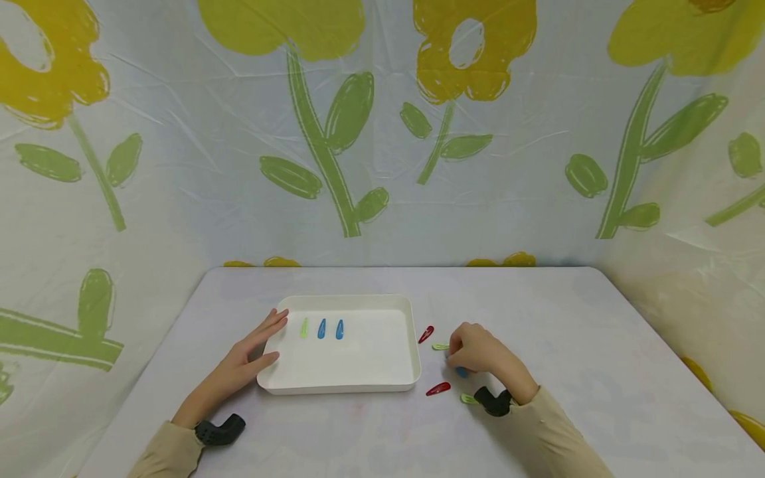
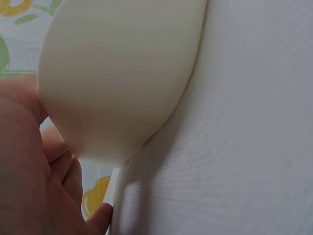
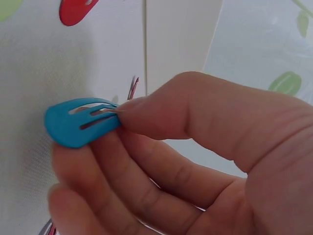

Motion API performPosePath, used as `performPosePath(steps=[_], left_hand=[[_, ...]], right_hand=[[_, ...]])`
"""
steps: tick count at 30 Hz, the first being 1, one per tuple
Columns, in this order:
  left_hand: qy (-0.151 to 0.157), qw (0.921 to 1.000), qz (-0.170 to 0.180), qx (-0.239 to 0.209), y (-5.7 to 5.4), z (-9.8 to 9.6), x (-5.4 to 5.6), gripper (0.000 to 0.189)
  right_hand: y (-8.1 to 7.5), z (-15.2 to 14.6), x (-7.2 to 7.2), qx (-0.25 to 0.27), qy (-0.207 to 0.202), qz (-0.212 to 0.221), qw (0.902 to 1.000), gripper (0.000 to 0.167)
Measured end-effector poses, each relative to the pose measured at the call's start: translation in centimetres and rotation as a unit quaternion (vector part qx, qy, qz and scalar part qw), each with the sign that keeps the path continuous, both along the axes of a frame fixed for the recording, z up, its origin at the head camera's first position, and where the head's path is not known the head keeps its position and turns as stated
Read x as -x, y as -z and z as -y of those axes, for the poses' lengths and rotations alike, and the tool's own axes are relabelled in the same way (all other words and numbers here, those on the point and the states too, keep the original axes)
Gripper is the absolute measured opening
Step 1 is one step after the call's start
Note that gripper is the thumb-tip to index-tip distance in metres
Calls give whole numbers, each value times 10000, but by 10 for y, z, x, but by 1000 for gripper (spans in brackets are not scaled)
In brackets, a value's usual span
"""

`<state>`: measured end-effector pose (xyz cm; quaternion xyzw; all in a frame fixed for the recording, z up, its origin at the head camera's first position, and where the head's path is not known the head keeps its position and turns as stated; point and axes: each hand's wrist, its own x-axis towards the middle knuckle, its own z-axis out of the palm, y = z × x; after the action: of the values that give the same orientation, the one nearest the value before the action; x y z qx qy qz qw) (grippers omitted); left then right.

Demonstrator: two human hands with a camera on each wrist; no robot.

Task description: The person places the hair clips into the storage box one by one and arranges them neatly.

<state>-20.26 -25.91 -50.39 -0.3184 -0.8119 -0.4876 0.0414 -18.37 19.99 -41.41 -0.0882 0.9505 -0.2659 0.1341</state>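
My right hand (image 1: 483,350) pinches a blue snap hair clip (image 3: 66,125) between thumb and fingers, over the table just right of the white tray (image 1: 358,365). In the right wrist view the clip's rounded end points away from the thumb. My left hand (image 1: 242,362) rests on the tray's left edge, fingers spread, thumb over the rim. Inside the tray a green hair clip (image 1: 304,328), a blue hair clip (image 1: 321,328) and another blue hair clip (image 1: 340,329) stand in a row near the back left.
Between the tray and my right hand lie a red hair clip (image 1: 426,334) and a green hair clip (image 1: 440,346). Closer to me are another red hair clip (image 1: 439,388) and a green one partly behind the wrist camera (image 1: 493,401). A flowered cloth (image 1: 382,199) hangs behind the table.
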Motion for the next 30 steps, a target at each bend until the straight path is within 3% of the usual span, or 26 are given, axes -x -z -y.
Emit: performPosePath(steps=[12,30], left_hand=[[48,10000,6,-30,0,0,1,63],[40,10000,-2,-7,-1,0,1,62]], right_hand=[[-1,0,4,755,-23,26,9971,12],[-4,4,5,1616,-178,-292,9863,3]])
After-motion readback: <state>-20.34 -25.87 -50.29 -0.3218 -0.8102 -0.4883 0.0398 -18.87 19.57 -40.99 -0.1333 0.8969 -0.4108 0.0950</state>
